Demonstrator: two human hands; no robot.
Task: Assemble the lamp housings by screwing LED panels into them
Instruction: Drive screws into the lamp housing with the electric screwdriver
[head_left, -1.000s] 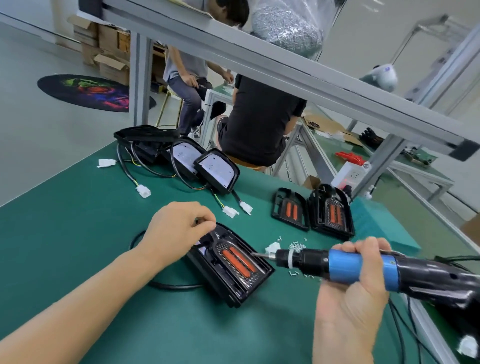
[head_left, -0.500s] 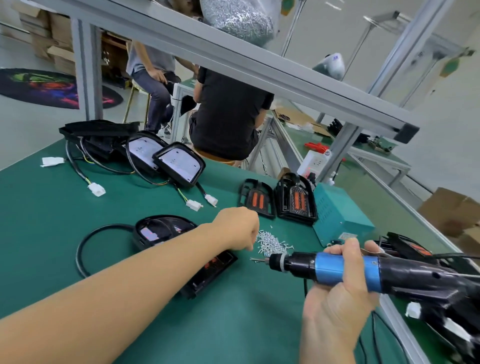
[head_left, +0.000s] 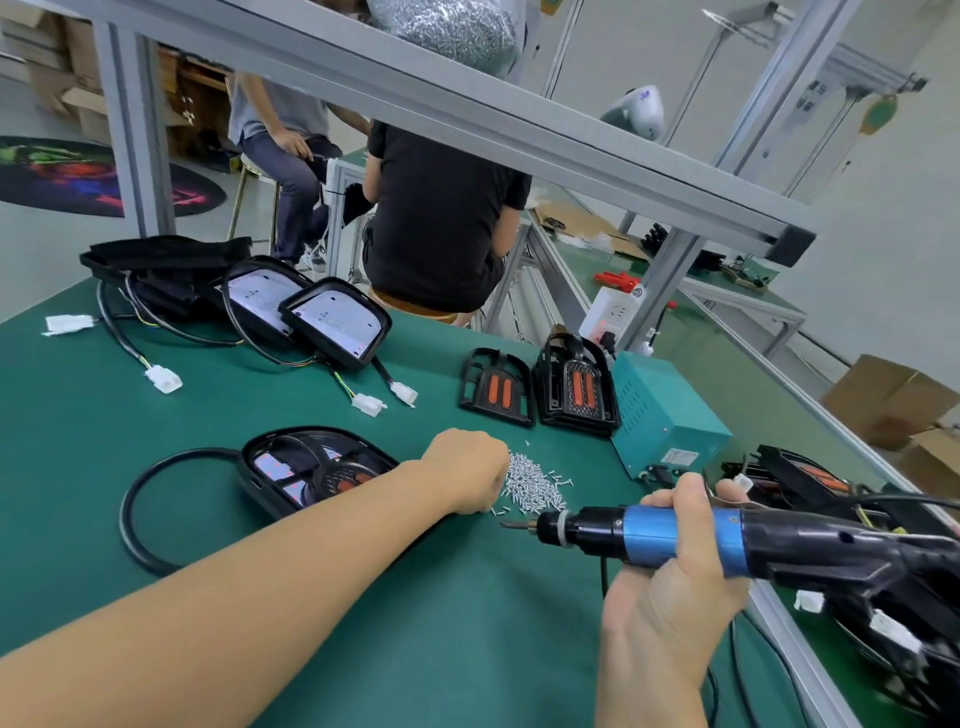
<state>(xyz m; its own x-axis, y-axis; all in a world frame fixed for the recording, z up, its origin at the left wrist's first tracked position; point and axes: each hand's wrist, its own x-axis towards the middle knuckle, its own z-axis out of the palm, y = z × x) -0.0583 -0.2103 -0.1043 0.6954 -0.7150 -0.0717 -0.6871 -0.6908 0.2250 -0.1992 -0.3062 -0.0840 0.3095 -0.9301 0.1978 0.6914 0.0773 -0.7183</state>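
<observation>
The left hand (head_left: 467, 470) was reached across the green tabletop (head_left: 78, 467) to the screw pile (head_left: 532, 486), knuckles up and fingers curled down at the pile's left edge; whether they'd actually pinched a screw couldn't be told, since the fingertips were hidden. The right hand (head_left: 680, 561) was wrapped around the blue grip of the screwdriver (head_left: 675, 540), which lay pretty much level, long axis running left-right, bit pointing left toward the screws and not touching anything. The housing (head_left: 311, 470) sat just behind the left forearm, open side up, long axis running from far left to near right, partly covered by the arm, with its black cable (head_left: 135, 499) looping off to the left. Further back were two more housings (head_left: 332, 322) tilted up with white panels showing, and two black panels (head_left: 496, 387) with orange strips next to a teal box (head_left: 665, 410).
</observation>
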